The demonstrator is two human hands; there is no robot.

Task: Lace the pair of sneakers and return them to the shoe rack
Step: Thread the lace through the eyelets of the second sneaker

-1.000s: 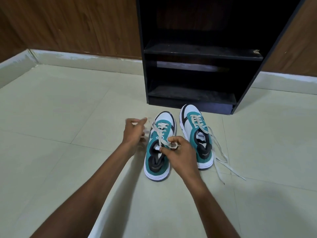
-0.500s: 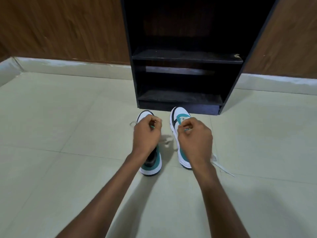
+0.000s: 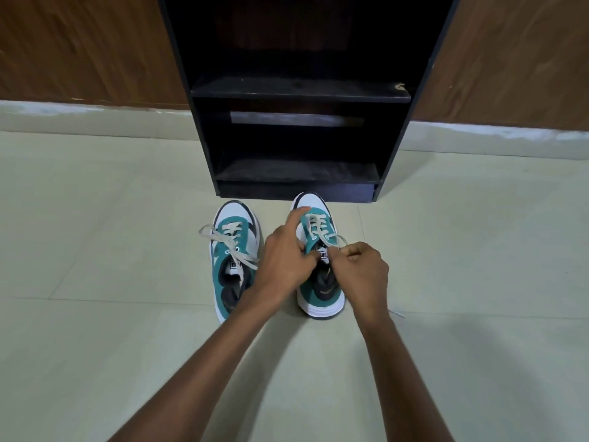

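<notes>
Hands work at right sneaker (image 3: 322, 282): left hand (image 3: 283, 263) grips its tongue edge, index finger extended; right hand (image 3: 360, 269) pinches lace (image 3: 331, 242). Left sneaker (image 3: 234, 256) sits beside, near shoe rack (image 3: 296, 90).

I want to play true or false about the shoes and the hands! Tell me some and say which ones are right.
1. Both hands work on the right teal-and-white sneaker. True.
2. The left teal-and-white sneaker sits inside the black wooden shoe rack. False: it stands on the pale tiled floor in front of the rack.
3. The right hand pinches a cream shoelace. True.
4. The left hand holds the left sneaker. False: it is on the right sneaker.
</notes>
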